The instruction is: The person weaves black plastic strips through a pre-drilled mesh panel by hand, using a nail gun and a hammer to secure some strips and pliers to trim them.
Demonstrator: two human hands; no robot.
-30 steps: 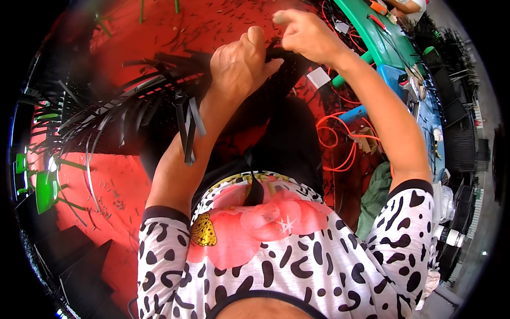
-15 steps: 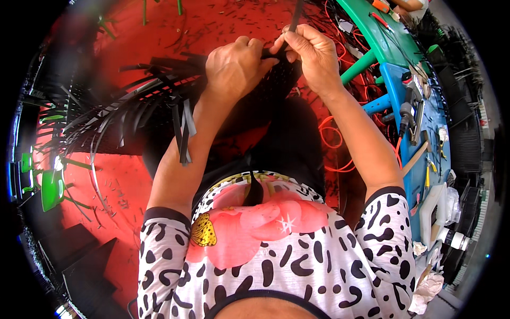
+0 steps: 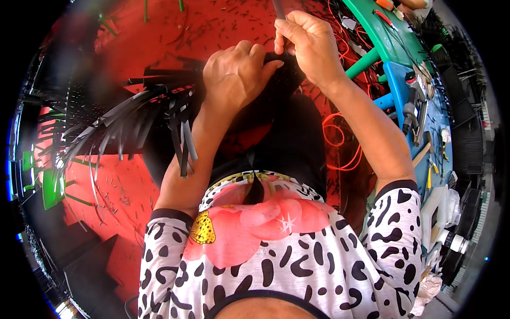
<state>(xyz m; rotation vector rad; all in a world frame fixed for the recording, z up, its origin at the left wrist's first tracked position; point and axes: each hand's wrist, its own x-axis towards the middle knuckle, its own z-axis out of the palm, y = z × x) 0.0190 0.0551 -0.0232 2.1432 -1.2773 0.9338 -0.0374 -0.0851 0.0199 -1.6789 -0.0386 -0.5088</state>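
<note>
A dark woven piece (image 3: 287, 72) made of flat black strips lies over my lap. Its loose strip ends (image 3: 130, 114) fan out to the left, and a few hang over my left forearm. My left hand (image 3: 236, 74) is closed over the upper edge of the weave, thumb pointing right; its fingertips are out of sight behind it. Just right of it, my right hand (image 3: 311, 48) pinches a flat dark strip (image 3: 279, 8) between thumb and fingers. That strip points up out of the picture; its lower end is hidden by the hand.
A blue stool (image 3: 398, 90) at the right carries hand tools, with a green stool (image 3: 369, 24) beyond it. Orange cable (image 3: 334, 130) coils on the red floor (image 3: 122, 186) among strip scraps. A small green chair (image 3: 53, 189) stands left. Another person's arm shows at the upper right.
My right hand has risen slightly, drawing the strip up and to the left. My left hand has shifted slightly left and stays on the weave. The loose ends have swung.
</note>
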